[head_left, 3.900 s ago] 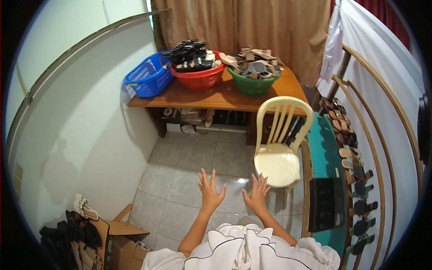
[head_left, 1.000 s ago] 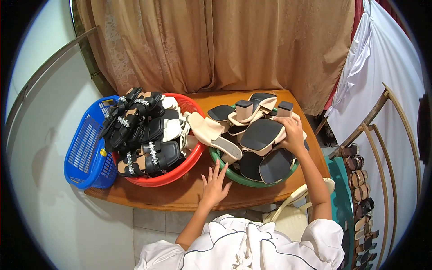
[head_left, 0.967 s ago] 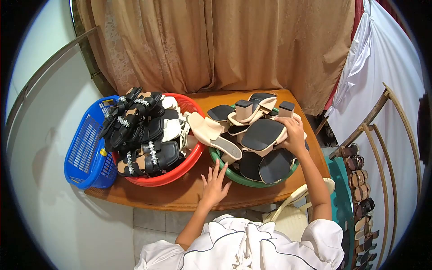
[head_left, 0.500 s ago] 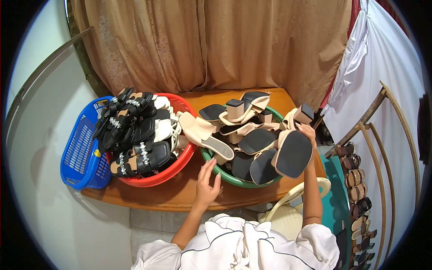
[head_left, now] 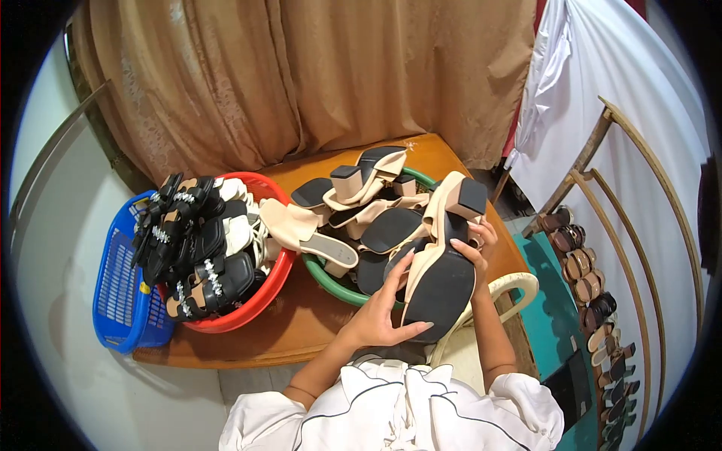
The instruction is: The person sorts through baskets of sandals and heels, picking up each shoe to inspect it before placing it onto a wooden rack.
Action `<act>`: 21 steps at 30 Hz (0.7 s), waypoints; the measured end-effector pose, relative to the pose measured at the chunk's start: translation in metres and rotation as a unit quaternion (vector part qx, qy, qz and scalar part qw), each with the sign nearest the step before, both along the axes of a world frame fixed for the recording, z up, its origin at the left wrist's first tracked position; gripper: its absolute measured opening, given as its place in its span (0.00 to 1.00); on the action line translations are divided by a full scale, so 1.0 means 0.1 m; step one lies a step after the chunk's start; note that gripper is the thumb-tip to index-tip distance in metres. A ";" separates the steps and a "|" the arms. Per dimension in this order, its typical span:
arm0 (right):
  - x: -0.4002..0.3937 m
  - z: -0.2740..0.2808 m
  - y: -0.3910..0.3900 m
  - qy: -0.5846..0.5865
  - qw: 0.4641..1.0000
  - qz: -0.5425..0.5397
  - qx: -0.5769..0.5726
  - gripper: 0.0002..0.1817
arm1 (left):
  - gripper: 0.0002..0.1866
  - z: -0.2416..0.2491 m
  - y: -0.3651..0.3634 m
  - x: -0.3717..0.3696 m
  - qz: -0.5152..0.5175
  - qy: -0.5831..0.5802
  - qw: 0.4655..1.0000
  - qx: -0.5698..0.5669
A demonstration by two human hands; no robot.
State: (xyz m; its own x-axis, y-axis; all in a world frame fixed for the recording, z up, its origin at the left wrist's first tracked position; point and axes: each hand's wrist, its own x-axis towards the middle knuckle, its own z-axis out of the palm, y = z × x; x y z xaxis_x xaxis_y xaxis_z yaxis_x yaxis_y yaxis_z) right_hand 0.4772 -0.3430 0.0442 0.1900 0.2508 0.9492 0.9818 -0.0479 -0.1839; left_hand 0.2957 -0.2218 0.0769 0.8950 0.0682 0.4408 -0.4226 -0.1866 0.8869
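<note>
Over the right side of the green basket (head_left: pixel 329 284), a pair of beige block-heel sandals (head_left: pixel 440 297) is held together, black soles facing up. My right hand (head_left: pixel 477 249) is closed around the heel end. At the left edge of the soles is my left hand (head_left: pixel 381 312), its thumb on the sole and its fingers along the side; what they do underneath is hidden. Several more beige sandals (head_left: pixel 392 229) are heaped in the basket. One beige sandal (head_left: pixel 304 234) leans across its left rim with the insole up.
To the left, a red basket (head_left: pixel 282 274) holds black sandals with jewelled straps (head_left: pixel 233 278) and white ones. A blue basket (head_left: pixel 113 301) leans beside it on the wooden table (head_left: pixel 316 331). A cream chair (head_left: pixel 519 284) and a rack of sandals (head_left: pixel 579 267) stand at right.
My right hand has brought the sandals down and left, toward my body. My left hand has moved right from the basket's rim onto them. The view has shifted to the right.
</note>
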 end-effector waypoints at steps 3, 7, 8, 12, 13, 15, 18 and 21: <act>0.04 -0.03 -0.05 0.005 1.000 0.003 0.013 0.16 | 0.50 0.02 -0.10 0.06 -0.021 -0.006 1.000 -0.020; 0.10 -0.02 -0.25 -0.005 0.998 -0.057 -0.022 0.18 | 0.45 -0.17 -0.27 0.25 -0.049 -0.030 0.994 -0.091; 0.11 -0.04 -0.29 0.034 0.997 -0.063 -0.007 0.19 | 0.44 -0.18 -0.33 0.29 -0.058 -0.041 0.991 -0.115; 0.10 -0.02 -0.50 0.212 0.975 -0.047 0.048 0.33 | 0.41 -0.17 -0.54 0.43 -0.102 -0.068 0.975 -0.185; 0.08 -0.01 -0.54 0.258 0.962 -0.045 0.073 0.35 | 0.41 -0.17 -0.57 0.46 -0.111 -0.070 0.974 -0.184; 0.00 0.02 -0.68 0.334 0.937 -0.056 0.089 0.42 | 0.41 -0.21 -0.64 0.53 -0.129 -0.068 0.973 -0.180; -0.09 -0.11 -1.03 0.478 0.861 0.048 0.165 0.38 | 0.40 -0.25 -0.77 0.62 -0.153 -0.049 0.965 -0.209; -0.22 -0.22 -1.41 0.587 0.776 0.121 0.194 0.24 | 0.40 -0.28 -0.89 0.74 -0.173 -0.029 0.960 -0.220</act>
State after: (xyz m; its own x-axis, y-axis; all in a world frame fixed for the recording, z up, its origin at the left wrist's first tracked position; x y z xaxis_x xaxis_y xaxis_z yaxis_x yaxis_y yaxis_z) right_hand 0.4547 -0.4839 0.0226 0.9735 0.1527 0.1702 0.0978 0.3949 -0.9135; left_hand 0.3696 -0.3112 0.0485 0.8728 -0.0375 0.4867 -0.4423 0.3613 0.8209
